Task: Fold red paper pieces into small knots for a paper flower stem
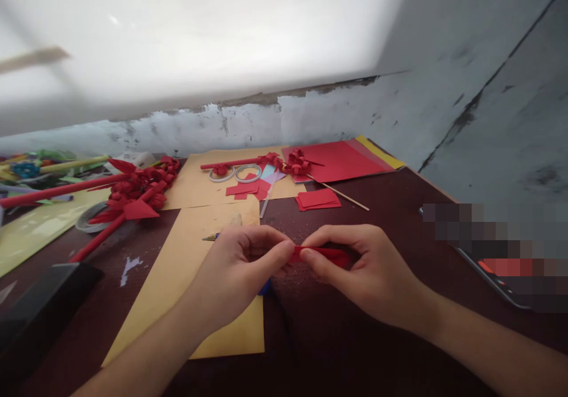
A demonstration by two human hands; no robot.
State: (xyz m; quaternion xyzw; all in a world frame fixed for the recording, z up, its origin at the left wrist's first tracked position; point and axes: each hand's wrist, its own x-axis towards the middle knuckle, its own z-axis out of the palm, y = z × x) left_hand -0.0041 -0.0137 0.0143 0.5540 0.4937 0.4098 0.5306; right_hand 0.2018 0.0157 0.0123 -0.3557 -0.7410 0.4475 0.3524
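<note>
We hold a small strip of red paper (322,255) between both hands, just above the dark table (355,338), near its middle. The strip's long axis runs left to right across our view, nearly level, with one end at the left fingertips and the other tucked under the right fingers. Our left hand (242,267) is curled, thumb and forefinger pinched shut on the strip's left end. Our right hand (364,270) is closed loosely around the rest of the strip, thumb pressing it against the forefinger.

Under the left hand lies a tan sheet (186,278), and something blue (265,289) peeks out below the left palm; we cannot tell what it is. A small tool tip (210,237) shows just beyond the left knuckles.

Farther back lies a stack of red squares (318,199), with a thin wooden stick (341,194) running beside it. Behind these, a second tan sheet (195,184) bears two tape rings (235,173), red scraps (246,190) and a red paper flower on a stem (248,161). Large red sheets (346,159) rest by the wall, over a yellow one (384,153).

To the left lies a bunch of red paper flowers (137,193) on long red stems, with coloured paper pieces (35,169) beyond. At the right edge lies a phone (497,273), partly blurred. We see no containers here.
</note>
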